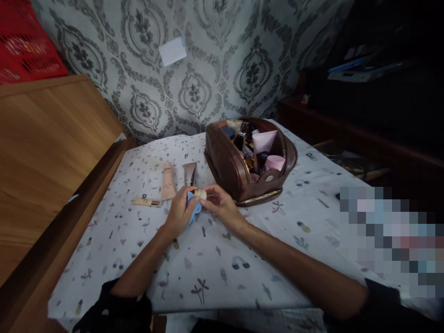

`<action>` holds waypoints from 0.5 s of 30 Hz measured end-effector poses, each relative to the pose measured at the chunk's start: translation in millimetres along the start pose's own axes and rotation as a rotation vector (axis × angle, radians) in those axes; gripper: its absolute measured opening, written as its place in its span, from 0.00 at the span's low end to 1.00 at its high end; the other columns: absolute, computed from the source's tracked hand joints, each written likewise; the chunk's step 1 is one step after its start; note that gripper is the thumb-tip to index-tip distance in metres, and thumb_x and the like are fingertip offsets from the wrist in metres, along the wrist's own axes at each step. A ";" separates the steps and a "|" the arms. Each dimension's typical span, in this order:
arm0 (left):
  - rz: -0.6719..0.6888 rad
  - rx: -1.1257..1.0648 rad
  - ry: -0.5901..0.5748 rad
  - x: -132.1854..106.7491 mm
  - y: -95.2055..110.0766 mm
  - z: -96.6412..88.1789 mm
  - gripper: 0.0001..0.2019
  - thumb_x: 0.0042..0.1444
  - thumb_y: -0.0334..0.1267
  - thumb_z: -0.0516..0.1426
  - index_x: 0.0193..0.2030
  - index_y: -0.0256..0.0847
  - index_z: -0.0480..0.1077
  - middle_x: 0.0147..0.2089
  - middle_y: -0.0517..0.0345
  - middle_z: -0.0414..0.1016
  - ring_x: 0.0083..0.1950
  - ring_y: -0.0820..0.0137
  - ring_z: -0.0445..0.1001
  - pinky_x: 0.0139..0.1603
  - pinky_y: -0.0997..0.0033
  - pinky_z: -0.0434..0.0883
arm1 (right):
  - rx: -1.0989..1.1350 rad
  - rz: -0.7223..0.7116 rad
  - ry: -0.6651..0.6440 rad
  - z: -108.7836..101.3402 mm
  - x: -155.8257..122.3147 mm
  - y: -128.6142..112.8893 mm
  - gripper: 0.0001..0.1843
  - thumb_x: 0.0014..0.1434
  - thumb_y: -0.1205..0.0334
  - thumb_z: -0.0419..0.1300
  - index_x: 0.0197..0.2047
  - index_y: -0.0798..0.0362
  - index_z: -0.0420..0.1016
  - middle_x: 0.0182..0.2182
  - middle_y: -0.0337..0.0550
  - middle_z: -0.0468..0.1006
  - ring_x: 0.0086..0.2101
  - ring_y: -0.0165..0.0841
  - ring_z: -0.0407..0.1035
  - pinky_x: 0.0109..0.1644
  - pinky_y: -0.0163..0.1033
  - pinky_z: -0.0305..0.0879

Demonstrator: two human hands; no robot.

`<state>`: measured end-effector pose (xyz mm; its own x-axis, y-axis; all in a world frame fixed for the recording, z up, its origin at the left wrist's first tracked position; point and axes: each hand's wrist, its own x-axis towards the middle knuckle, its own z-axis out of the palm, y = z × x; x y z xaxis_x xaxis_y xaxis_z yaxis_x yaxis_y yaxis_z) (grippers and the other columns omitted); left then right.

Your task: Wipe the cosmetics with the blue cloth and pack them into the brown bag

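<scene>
Between the fingertips of both my hands is a small cream-coloured cosmetic container [201, 194] with a yellowish end; its exact kind is not plain. My left hand [179, 208] is closed on a light blue cloth [194, 213], which hangs below its fingers and touches the container. Pinching the container from the other side is my right hand [222, 206]. Just beyond the hands lie a brown-and-silver tube [190, 174], a peach tube [168, 181] and a slim beige tube with a dark end [145, 202].
An open brown makeup bag [229, 162], filled with several cosmetics including a pink tube [264, 141] and a pink jar [275, 162], stands right of centre. A printed cloth [222, 282] covers the surface. Wooden furniture [52, 134] borders the left, patterned wall behind. The right edge is partly pixelated.
</scene>
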<state>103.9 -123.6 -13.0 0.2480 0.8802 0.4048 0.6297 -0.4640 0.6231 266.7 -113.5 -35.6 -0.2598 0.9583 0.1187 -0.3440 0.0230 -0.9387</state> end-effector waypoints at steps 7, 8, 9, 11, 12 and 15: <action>0.107 -0.118 0.001 1.9 -4.4 -2.3 0.14 0.64 0.43 0.55 0.53 0.41 0.69 0.47 0.52 0.73 0.49 0.64 0.73 0.51 0.66 0.69 | 0.035 0.047 0.002 -5.3 3.0 3.1 0.25 0.47 0.41 0.71 0.39 0.51 0.73 0.29 0.36 0.74 0.26 0.29 0.67 0.31 0.36 0.65; 0.112 -0.130 -0.010 1.9 -4.5 -2.9 0.14 0.64 0.43 0.56 0.54 0.41 0.69 0.48 0.52 0.73 0.50 0.64 0.73 0.53 0.66 0.69 | 0.046 0.071 -0.001 -5.7 2.7 2.7 0.26 0.47 0.40 0.70 0.39 0.51 0.73 0.27 0.35 0.74 0.25 0.28 0.66 0.29 0.35 0.63; 0.109 -0.141 -0.021 1.9 -4.4 -3.5 0.15 0.63 0.42 0.57 0.54 0.41 0.69 0.49 0.51 0.73 0.51 0.64 0.73 0.53 0.66 0.68 | 0.057 0.091 -0.009 -6.0 2.2 1.8 0.26 0.47 0.39 0.70 0.38 0.51 0.73 0.26 0.35 0.73 0.24 0.28 0.66 0.28 0.35 0.62; 0.095 -0.164 -0.036 2.0 -3.9 -4.7 0.17 0.62 0.42 0.58 0.56 0.41 0.68 0.50 0.51 0.74 0.52 0.64 0.73 0.55 0.66 0.68 | 0.084 0.116 -0.031 -6.0 0.9 -1.8 0.25 0.49 0.38 0.69 0.37 0.51 0.73 0.23 0.34 0.73 0.22 0.28 0.65 0.27 0.35 0.60; 0.084 -0.175 -0.040 2.2 -3.8 -5.4 0.19 0.61 0.41 0.59 0.58 0.41 0.68 0.52 0.50 0.74 0.52 0.64 0.73 0.55 0.65 0.68 | 0.101 0.122 -0.037 -5.9 0.4 -4.0 0.25 0.49 0.38 0.69 0.36 0.51 0.72 0.22 0.34 0.72 0.22 0.28 0.66 0.27 0.34 0.60; 0.020 -0.207 -0.074 3.7 -4.3 -7.3 0.23 0.57 0.40 0.62 0.59 0.41 0.67 0.53 0.50 0.74 0.53 0.63 0.73 0.55 0.65 0.68 | 0.152 0.113 -0.021 -5.9 0.0 -10.3 0.25 0.49 0.39 0.69 0.34 0.51 0.71 0.22 0.34 0.72 0.24 0.28 0.67 0.27 0.34 0.60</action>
<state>96.8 -119.0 -9.3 0.3175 0.8719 0.3727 0.4617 -0.4855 0.7424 275.6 -112.1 -27.9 -0.3228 0.9462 0.0232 -0.4434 -0.1295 -0.8869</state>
